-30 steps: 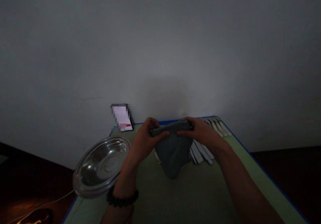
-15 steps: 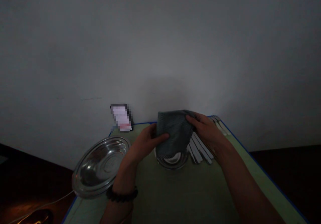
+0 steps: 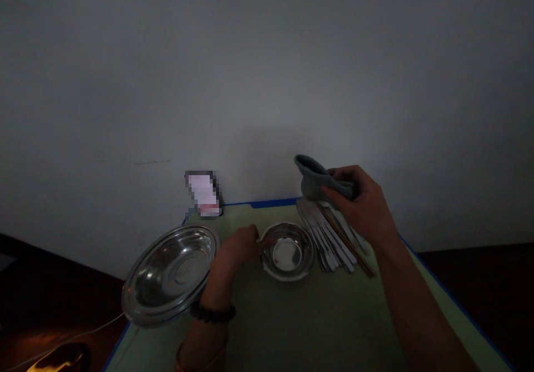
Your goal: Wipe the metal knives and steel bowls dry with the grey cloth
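A folded grey-green cloth (image 3: pixel 314 187) is pinched in my right hand (image 3: pixel 362 199), held up above the back of the table, its near edge sagging open. Below it to the left stands a small round stainless steel bowl (image 3: pixel 287 254) with a shiny inside. My left hand (image 3: pixel 241 248) is at this bowl's left rim, fingers curled and closed on it; the fingertips are partly hidden. Right of the bowl lies a row of table knives (image 3: pixel 327 238), with brown chopsticks (image 3: pixel 348 241) alongside, partly behind my right hand.
A large stainless steel basin (image 3: pixel 171 274) stands at the table's left edge, close to my left forearm. A blurred phone (image 3: pixel 204 194) leans by the wall at the back left. The green tabletop (image 3: pixel 300 322) has a blue edge and meets the wall (image 3: pixel 267 83).
My left hand has let go of the cloth and moved down to the small bowl's rim. My right hand has lifted the cloth up and right, uncovering the bowl and the chopsticks.
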Tool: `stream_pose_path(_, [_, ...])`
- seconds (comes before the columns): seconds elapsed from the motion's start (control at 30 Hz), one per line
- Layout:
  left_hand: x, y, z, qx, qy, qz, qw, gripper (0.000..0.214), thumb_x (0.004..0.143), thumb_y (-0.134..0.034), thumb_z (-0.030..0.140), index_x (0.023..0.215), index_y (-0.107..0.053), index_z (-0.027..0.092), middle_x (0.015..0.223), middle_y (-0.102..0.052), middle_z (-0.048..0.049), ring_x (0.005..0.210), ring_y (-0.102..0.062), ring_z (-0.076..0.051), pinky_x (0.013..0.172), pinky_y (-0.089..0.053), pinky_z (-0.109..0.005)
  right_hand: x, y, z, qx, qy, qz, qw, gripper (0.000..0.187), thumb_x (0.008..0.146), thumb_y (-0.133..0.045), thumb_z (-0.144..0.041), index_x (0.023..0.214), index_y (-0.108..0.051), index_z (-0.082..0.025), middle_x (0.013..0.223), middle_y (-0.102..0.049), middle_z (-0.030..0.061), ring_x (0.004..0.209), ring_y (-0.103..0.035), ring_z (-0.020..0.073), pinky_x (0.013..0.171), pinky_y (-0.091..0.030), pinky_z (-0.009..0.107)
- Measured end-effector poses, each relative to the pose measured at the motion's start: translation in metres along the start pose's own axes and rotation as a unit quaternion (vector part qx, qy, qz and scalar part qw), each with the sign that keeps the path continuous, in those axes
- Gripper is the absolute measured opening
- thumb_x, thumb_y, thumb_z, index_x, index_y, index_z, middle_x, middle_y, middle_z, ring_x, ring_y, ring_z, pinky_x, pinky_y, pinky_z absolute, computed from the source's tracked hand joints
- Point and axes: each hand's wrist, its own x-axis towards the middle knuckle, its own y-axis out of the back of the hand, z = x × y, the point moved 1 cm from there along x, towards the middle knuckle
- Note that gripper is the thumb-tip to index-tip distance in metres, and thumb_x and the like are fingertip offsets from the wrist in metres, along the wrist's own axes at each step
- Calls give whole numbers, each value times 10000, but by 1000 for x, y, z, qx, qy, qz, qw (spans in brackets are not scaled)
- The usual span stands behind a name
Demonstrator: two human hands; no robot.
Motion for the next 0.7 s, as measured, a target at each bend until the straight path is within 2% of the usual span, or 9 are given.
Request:
stream_pose_path(0.03, [1,-3,-2,-3,7,-15,1000,319,572,-685,485,502,-518,222,524,-564,-39,550,-553,-225,554,-372,-321,-3,-3,-2,-11,15,-41,999,164,743,-622,-274,854,-522,-207,977,-645,43,853,-602,167,764,-467,310])
stream_pose_path(0.1, [3,-8,-3,-15,10,-32,999,310,540,-701,402,425,-468,233,433,-497,-10,488,-520,-209,522,-349,-311,-11,-15,-2,-46,29,-191,980,177,752,-620,-279,894,-543,-208,970,-649,46,861,-602,173,772,-465,315])
stream_pose_path(0.2, [6,-12,0,-52,5,-33,998,237,545,-665,287,433,-461,240,421,-495,8,495,-525,-195,519,-353,-291,-30,-42,6,-121,11,-458,880,287,685,-691,-359,904,-599,-198,908,-670,55,805,-615,192,702,-469,298])
stream_pose_path(0.23, [7,-12,1,-69,3,-29,997,210,564,-645,279,454,-471,238,438,-512,8,507,-532,-192,520,-360,-285,-36,-51,9,-146,-1,-516,844,299,686,-686,-405,885,-616,-193,868,-679,61,754,-623,194,655,-466,290])
stream_pose_path(0.27, [8,-12,2,-88,0,-24,996,185,588,-625,283,481,-482,234,464,-532,6,520,-539,-188,519,-367,-279,-41,-59,14,-173,-10,-535,827,256,739,-635,-400,868,-625,-179,848,-684,84,734,-628,203,640,-461,294])
stream_pose_path(0.4, [11,-10,10,-169,-2,3,986,147,660,-581,318,605,-506,204,558,-552,12,558,-540,-172,505,-392,-262,-47,-77,29,-243,-16,-439,865,213,856,-472,-243,969,-594,-109,985,-661,184,882,-631,257,755,-460,356])
stream_pose_path(0.5, [11,-9,18,-249,-3,22,968,194,696,-554,319,829,-533,179,697,-597,4,633,-580,-170,521,-435,-256,-43,-83,35,-241,-28,-373,895,264,866,-453,-218,1064,-535,-62,1075,-609,218,1003,-588,271,854,-440,393])
stream_pose_path(0.57, [8,-9,25,-322,-15,20,946,275,723,-518,306,966,-533,178,843,-637,-21,740,-613,-177,575,-470,-263,-39,-85,33,-202,-16,-310,929,305,880,-433,-230,1133,-498,-71,1148,-567,206,1095,-535,263,921,-412,407])
stream_pose_path(0.7, [2,-11,44,-458,-34,4,888,319,767,-437,344,993,-578,169,944,-673,-60,877,-633,-205,694,-506,-299,-33,-87,19,-42,-3,-189,981,309,900,-402,-270,1168,-491,-146,1192,-562,141,1135,-510,212,1010,-360,389])
